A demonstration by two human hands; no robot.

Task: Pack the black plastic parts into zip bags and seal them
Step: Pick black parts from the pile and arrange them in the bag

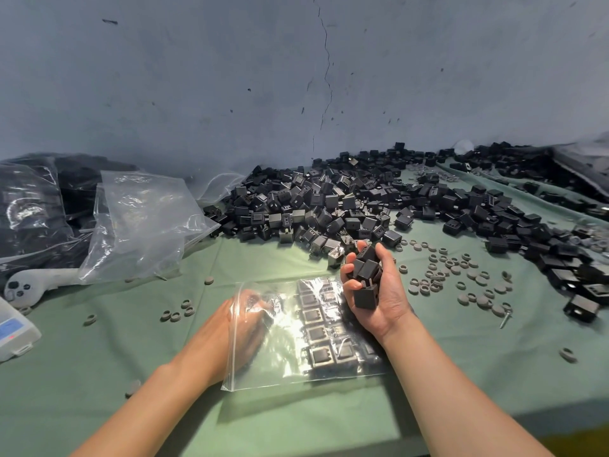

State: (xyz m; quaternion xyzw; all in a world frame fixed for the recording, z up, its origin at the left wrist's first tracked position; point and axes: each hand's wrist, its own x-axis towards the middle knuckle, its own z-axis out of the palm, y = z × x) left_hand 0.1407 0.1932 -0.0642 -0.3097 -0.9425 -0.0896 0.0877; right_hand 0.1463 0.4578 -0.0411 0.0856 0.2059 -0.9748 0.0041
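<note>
The left hand lies inside the bag on the cloth, its finger pose unclear through the plastic. Rows of parts fill the bag's right half. The right hand curls round several parts just above it. Beyond lies the pile.

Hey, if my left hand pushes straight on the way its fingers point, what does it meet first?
Probably the black square plastic parts already lined up inside the clear zip bag; the left hand lies inside that bag, fingers aimed at them. Depth under the glare is unclear.
</note>
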